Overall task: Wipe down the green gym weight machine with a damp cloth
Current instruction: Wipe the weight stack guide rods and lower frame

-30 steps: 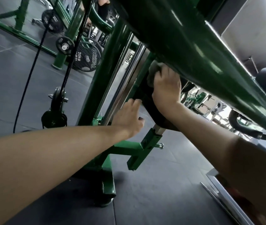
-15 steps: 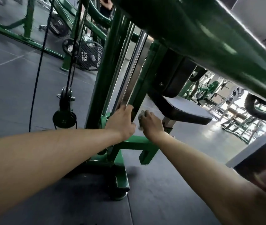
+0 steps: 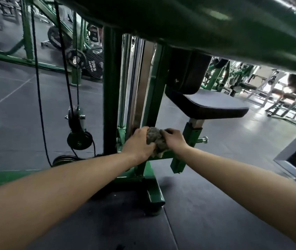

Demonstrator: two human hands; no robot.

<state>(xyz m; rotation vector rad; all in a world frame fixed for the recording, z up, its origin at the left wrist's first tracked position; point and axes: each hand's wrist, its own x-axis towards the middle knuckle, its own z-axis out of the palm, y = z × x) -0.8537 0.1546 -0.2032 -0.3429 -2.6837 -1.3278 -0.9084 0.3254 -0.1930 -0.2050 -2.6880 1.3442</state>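
Note:
The green weight machine [image 3: 112, 91] fills the view, with a thick green bar overhead and upright posts in front of me. A crumpled grey cloth [image 3: 154, 139] sits low against the machine's horizontal green bar, just under the seat post. My left hand [image 3: 140, 144] and my right hand [image 3: 174, 140] both grip the cloth, one on each side, fingers curled into it. The black padded seat [image 3: 208, 105] is above and to the right of my hands.
A cable and black pulley [image 3: 76, 123] hang left of the posts. Weight plates [image 3: 93, 66] lean at the back left. A seat adjustment pin [image 3: 204, 140] sticks out right of my hands. More green machines stand at the far right. A dark rubber floor lies below.
My right hand came down from the seat back with the cloth to the low bar. My left hand left the post and now holds the cloth too.

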